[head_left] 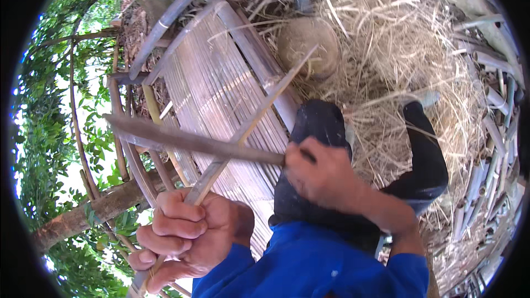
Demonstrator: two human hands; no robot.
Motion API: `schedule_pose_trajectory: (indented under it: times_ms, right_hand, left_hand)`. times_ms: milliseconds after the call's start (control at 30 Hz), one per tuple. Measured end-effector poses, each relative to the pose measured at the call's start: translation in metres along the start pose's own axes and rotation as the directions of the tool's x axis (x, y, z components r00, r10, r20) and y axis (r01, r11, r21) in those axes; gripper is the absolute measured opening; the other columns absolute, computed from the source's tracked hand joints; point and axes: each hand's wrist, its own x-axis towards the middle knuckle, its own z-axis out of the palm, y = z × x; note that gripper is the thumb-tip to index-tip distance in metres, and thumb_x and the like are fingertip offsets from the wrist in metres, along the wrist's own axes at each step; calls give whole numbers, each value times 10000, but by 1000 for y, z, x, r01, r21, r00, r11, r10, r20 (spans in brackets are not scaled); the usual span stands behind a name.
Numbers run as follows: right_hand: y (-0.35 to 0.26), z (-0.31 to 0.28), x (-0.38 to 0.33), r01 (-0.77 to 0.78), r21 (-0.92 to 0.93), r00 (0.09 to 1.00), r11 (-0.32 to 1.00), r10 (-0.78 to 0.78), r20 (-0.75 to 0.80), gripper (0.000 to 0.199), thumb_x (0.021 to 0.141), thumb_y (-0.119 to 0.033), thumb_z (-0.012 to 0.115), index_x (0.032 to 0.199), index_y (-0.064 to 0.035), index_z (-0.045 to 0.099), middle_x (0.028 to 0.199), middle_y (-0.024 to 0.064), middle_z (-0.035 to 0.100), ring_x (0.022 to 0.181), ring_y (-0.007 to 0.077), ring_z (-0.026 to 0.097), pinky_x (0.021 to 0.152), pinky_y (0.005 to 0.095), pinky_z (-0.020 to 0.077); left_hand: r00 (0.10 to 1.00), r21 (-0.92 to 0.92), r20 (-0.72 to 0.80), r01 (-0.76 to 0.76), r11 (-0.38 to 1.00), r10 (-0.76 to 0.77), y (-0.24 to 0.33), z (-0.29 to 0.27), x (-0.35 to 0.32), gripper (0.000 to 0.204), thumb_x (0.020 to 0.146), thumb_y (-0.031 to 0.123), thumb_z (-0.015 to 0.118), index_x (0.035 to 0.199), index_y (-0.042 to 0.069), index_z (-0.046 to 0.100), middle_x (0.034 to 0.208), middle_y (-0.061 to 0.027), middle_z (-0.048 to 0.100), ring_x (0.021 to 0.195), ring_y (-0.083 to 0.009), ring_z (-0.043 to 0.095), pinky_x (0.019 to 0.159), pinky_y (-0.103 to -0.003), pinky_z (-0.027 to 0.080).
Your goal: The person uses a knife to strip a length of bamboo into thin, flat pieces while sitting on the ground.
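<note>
Left hand (190,232) clamps the strip (262,109), seven to one o'clock, right hand (326,174) grips the knife (193,142) across it, tip at nine — shaving, seemingly — next stroke wanting a shallow angle.

Bright | foliage (44,160) blown out | right hand (326,174) seemingly motion-blurred | rim distorted

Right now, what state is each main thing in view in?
Pale strip, held slantwise
Long knife, blurred, crossing the strip; contact unclear
Left hand, closed around the strip
Right hand, closed on the knife
Slatted platform, top facing up
Dry shavings, loosely scattered
</note>
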Motion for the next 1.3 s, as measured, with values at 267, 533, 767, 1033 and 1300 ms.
schedule_pose_trajectory:
  times_ms: [267, 533, 767, 1033, 1300]
  right_hand:
    - [20, 15, 9, -58, -5, 998, 998, 58, -1, 173, 872, -150, 654, 1023, -90, 596, 749, 135, 585, 608, 303, 645, 500, 422, 558]
    - [89, 46, 18, -144, -80, 989, 986, 142, -34, 206, 898, -166, 638, 1089, -117, 578, 758, 136, 603, 608, 316, 661, 509, 408, 552]
    - [145, 62, 21, -233, -184, 972, 955, 237, 0, 206, 893, -161, 638, 1084, -125, 568, 788, 137, 594, 613, 320, 673, 477, 433, 538]
    - [203, 80, 21, -285, -156, 955, 946, 294, 42, 186, 926, -140, 601, 1091, -130, 516, 722, 179, 604, 590, 362, 654, 476, 462, 515]
    - [308, 106, 13, -514, -171, 831, 840, 538, 145, 310, 899, -172, 623, 1169, -110, 485, 808, 236, 649, 729, 461, 651, 644, 551, 513]
  left_hand:
    - [999, 18, -34, -16, 1000, 16, 8, -7, 13, 431, 1026, 485, 532, 883, 82, 482, 624, 27, 362, 453, -78, 276, 449, -253, 233]
    - [998, 2, -54, -14, 1000, 15, -1, -14, 13, 427, 1041, 478, 500, 887, 81, 465, 625, 31, 373, 450, -74, 282, 458, -245, 244]
    - [992, 110, -104, -64, 992, 75, -9, -14, 22, 419, 1027, 475, 533, 850, 105, 449, 623, 49, 366, 443, -56, 269, 433, -225, 227]
    - [995, -14, -80, -64, 998, 62, -20, -13, 27, 465, 1027, 510, 493, 783, 118, 437, 601, 55, 354, 431, -64, 267, 402, -226, 219]
    - [998, -76, 65, -11, 997, 16, -27, -19, 37, 443, 1064, 500, 428, 783, 157, 440, 629, 74, 342, 447, -47, 260, 404, -224, 215]
